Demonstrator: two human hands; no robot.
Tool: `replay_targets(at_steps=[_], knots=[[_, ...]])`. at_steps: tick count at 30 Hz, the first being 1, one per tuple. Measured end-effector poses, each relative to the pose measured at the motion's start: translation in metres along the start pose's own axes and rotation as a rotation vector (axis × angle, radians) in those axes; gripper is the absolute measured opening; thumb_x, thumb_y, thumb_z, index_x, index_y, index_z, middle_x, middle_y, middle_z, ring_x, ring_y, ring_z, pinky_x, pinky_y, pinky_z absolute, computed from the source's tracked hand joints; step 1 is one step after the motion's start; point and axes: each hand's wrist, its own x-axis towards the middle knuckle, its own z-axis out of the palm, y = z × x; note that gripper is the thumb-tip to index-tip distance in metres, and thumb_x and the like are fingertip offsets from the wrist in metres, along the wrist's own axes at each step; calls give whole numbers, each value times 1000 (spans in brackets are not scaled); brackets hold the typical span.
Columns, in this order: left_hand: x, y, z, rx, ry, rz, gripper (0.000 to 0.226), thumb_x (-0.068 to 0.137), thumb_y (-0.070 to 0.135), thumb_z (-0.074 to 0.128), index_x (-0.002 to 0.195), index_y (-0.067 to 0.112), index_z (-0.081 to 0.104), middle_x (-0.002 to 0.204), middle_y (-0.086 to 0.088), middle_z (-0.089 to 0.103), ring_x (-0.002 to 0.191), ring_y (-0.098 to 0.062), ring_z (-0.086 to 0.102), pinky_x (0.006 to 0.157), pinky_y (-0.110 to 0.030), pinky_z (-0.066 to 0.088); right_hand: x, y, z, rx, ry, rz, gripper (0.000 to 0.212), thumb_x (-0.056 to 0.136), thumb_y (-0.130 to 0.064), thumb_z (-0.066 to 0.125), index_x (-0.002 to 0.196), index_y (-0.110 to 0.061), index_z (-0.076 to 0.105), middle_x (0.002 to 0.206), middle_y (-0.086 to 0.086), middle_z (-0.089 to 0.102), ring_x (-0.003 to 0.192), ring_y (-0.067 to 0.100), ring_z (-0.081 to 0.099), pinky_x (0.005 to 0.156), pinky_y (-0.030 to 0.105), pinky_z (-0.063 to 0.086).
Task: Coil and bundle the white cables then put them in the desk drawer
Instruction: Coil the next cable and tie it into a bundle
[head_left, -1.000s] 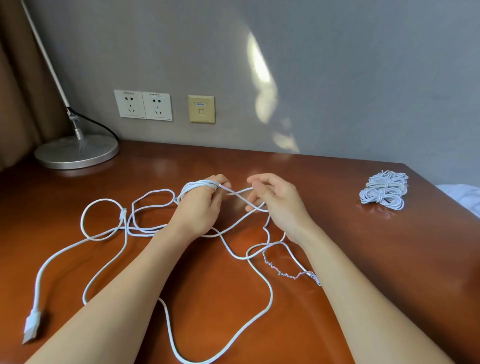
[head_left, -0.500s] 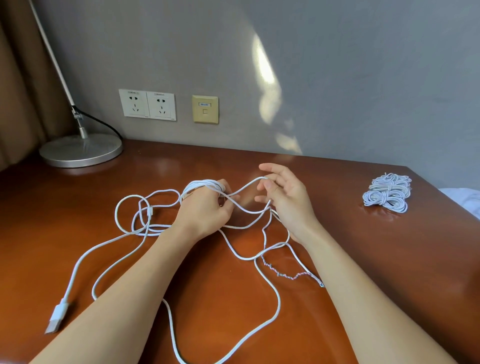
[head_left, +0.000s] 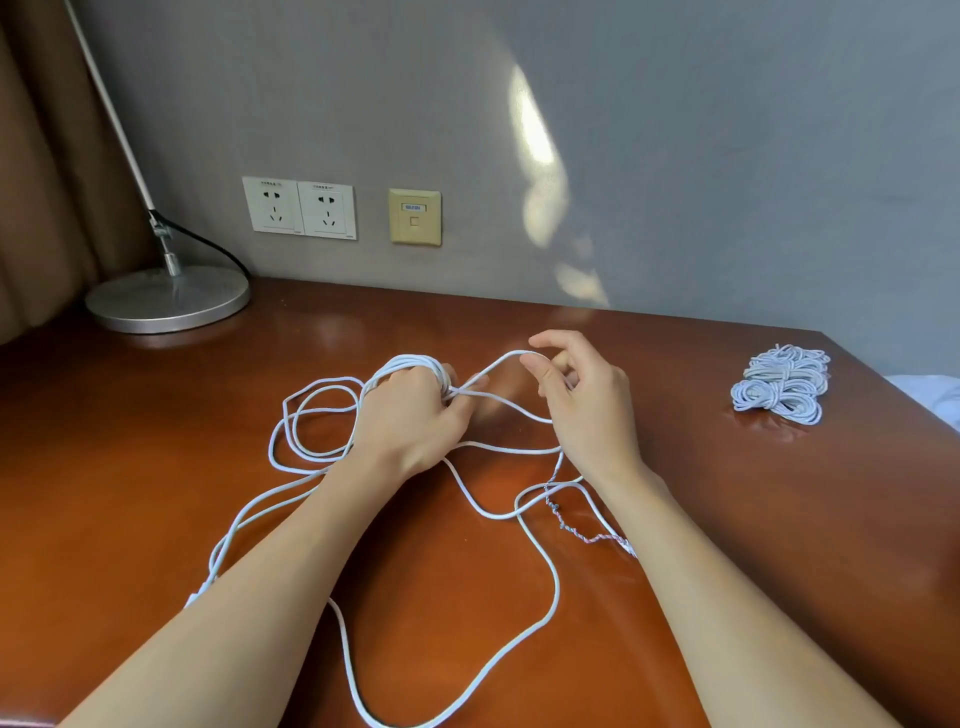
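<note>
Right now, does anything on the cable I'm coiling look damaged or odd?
Yes. Beside the right forearm, the white cable seems to end in thin, twisted coloured strands lying bare on the desk, with no plug visible. That end looks stripped or frayed. Nothing else stands out.

White cable (head_left: 540, 597), reddish-brown desk (head_left: 779, 519), grey wall (head_left: 675, 156).

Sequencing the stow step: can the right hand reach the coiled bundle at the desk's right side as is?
Probably yes: only bare desk lies between the right hand and the coiled bundle. But it pinches a loop of white cable, so it must let go first.
</note>
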Motion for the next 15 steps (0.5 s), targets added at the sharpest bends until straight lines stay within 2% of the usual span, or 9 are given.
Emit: replay_targets(at_steps=[4,8,11,15], knots=[[-4,4,0,-47,-39,-62,63,101,61,42,64,10,45,61,-6,48,60,-24,48,65,-43,43,-1,2,0,-48,-38,6,26,101,-49,59,108,-28,71,69,-18,60,67,6,61,59,18,43],[-4,-1,1,-112,-71,-75,79,91,75,25,72,6,60,68,-9,62,69,-27,60,75,-49,51,-1,-1,-1,-57,-108,8,31,101,-51,56,110,-26,71,73,-22,60,69,1,61,59,11,40],[-2,-2,3,-276,-81,-92,84,94,76,18,63,10,59,55,0,56,58,-18,57,71,-40,49,-1,0,-2,-60,-170,5,28,101,-47,56,110,-26,70,79,-21,64,73,-1,63,61,9,41],[-2,-1,4,-431,-134,-112,77,107,61,19,57,14,55,51,4,48,50,-9,43,66,-34,41,-1,2,-1,-69,-240,9,20,103,-41,59,109,-27,71,76,-18,64,72,1,62,59,10,42]])
